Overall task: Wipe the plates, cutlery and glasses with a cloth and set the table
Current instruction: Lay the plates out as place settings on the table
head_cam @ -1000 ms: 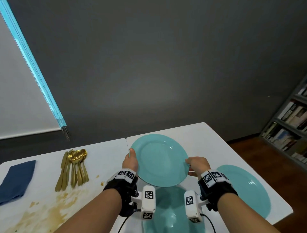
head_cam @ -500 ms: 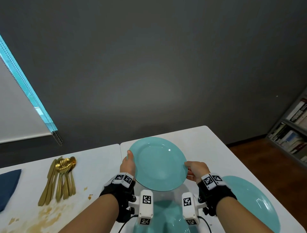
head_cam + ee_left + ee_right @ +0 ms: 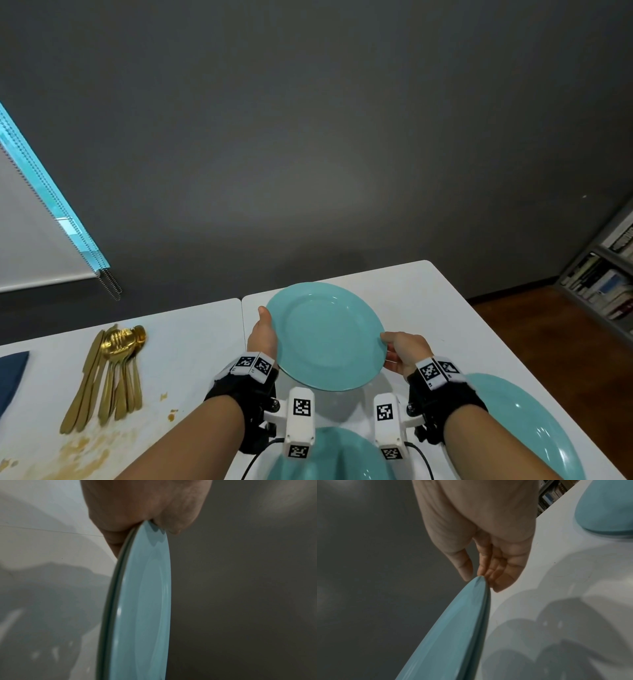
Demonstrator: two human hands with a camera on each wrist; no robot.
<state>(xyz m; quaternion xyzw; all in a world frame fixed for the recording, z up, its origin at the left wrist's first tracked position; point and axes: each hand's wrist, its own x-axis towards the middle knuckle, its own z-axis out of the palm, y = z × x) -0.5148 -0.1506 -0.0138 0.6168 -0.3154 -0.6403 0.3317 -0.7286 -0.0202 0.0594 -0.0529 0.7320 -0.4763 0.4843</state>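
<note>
Plate of glossy turquoise ceramic, round and shallow (image 3: 325, 335), is held above the white table (image 3: 428, 301), gripped at opposite rims by both hands and tilted a little toward the person. Left hand (image 3: 262, 337) clasps the left rim – in the left wrist view the thumb lies on the plate's upper face and the fingers (image 3: 115, 539) curl beneath it. Right hand (image 3: 404, 353) pinches the right rim, thumb on top and fingers (image 3: 501, 574) tucked under the edge. Both wrists wear black straps with white camera mounts bearing black-and-white square markers.

Two more turquoise plates lie flat on the table – one near the right edge (image 3: 534, 421), another at the near edge between the forearms (image 3: 329, 455), partly hidden by the mounts. To the left, a bundle of gold-coloured cutlery (image 3: 109, 373) – knives, forks and spoons – lies close together, handles toward the person. Brownish stains and crumbs (image 3: 82, 452) mark the table near the handles. A dark blue folded cloth (image 3: 12, 377) shows at the far left edge. Behind stands a dark grey wall, with a white roller blind (image 3: 30, 240) at left and a bookshelf (image 3: 603, 281) at right
</note>
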